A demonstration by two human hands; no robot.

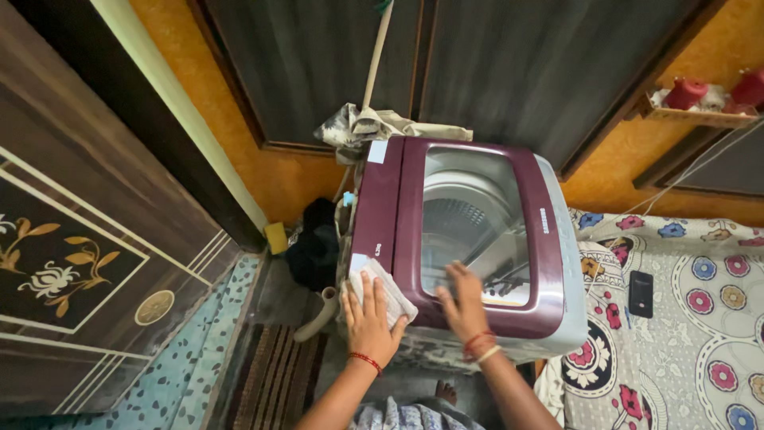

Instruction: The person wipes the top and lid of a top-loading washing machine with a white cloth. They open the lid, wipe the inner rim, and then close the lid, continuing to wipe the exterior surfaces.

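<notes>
Pressed flat under the left hand (368, 317) is a small white cloth (388, 291); the fingers lie spread on top of it and do not curl around it, so the cloth is held down against the surface, not gripped. This cloth sits on the near left corner of the lid of a top-loading washing machine (557, 263), on the maroon frame. Beside it, the right hand (464, 301) rests open with fingers stretched on the near edge of the glass window (469, 223) of the lid, and it holds nothing. Both wrists wear thin bangles or threads, red on the left one, red and pale on the right one. Through the window the metal drum is visible inside. On the far left corner of the machine lies a crumpled cloth (358, 126), and a wooden stick (376, 56) leans on the wall behind it. To the left of the machine a dark bundle (317, 243) sits on the floor near a wooden door (79, 263). To the right, a flowered bed sheet (684, 318) touches the machine, and a black phone (641, 293) lies on it.
</notes>
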